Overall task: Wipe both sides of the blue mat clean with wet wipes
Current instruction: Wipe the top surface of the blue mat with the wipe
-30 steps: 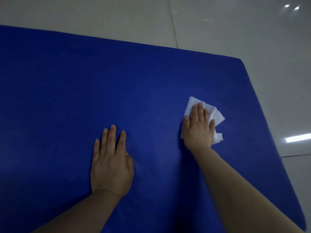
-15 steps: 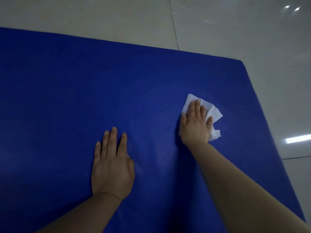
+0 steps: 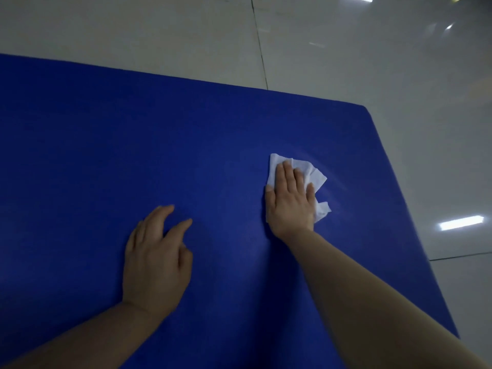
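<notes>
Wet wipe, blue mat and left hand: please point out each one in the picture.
wet wipe (image 3: 314, 173): head view, on its crumpled part past the fingertips.
blue mat (image 3: 106, 155): head view, on its bare top surface.
left hand (image 3: 155, 259): head view, on the back of the hand.

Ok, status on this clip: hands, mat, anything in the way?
Right hand flat, pressing wet wipe onto blue mat. Left hand on mat, fingers loosely bent, holding nothing. Mat lies flat on tiled floor. Nothing in the way.
</notes>
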Available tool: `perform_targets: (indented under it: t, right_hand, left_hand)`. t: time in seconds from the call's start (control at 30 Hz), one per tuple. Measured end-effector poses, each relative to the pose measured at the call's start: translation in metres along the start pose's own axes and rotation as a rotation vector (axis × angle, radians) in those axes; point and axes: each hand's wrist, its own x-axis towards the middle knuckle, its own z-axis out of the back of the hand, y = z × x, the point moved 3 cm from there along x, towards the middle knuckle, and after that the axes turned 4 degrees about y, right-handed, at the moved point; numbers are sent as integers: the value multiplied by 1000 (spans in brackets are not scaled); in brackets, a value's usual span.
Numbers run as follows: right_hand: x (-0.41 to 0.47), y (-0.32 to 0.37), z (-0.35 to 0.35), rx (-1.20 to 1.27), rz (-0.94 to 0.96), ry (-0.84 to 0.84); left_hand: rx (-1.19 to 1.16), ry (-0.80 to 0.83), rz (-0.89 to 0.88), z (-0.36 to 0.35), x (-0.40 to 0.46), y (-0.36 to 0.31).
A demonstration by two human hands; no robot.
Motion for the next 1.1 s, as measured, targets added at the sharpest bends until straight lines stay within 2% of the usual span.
perform_targets:
  t: [0.13,0.23,0.33,0.37,0.4,0.47,0.53,0.57,0.63,0.73,0.77,0.8,0.83,0.97,1.0,1.03,1.1]
  right_hand:
    - [1,-3,0,12,7,-19]
    - [2,-1,-2,9,11,-17]
    - [0,4,0,-21,-75,23]
    - [-4,18,-1,-38,-39,31]
    - [-10,38,-3,-46,74,20]
    - [-28,80,-10,-41,392,16]
    - [-23,89,-14,-54,519,32]
    - [-12,80,-9,-52,478,3]
    - [15,40,2,-70,281,-114]
    - [49,-21,17,-42,-119,5]
    - [50,-22,19,-33,-180,6]
    - [48,-11,17,-40,-171,-28]
    - [42,10,14,-50,-86,-58]
    - [10,82,-7,-67,502,-49]
    - [14,79,-3,-73,518,-80]
    - [23,68,3,-74,458,-81]
    - [46,27,12,-84,230,-106]
  left_hand:
    - [79,36,-101,-1,57,0]
    - [153,114,-92,-8,74,0]
    - [143,99,-80,-10,71,0]
    - [146,86,-82,-9,70,0]
    - [156,83,-83,-8,70,0]
    - [177,94,-89,-8,72,0]
    - [186,106,-88,-7,72,1]
    - [188,102,-89,-6,72,1]
    - [188,85,-92,-6,71,0]
    - [195,85,-97,-8,72,1]
    - [197,91,-95,-9,72,2]
    - [201,92,-95,-9,73,3]
    - [205,88,-98,-10,73,4]
    - [221,90,-109,-8,74,2]
    - [220,88,-109,-7,74,2]
    - [216,86,-111,-7,74,2]
    - [215,81,-113,-8,74,2]
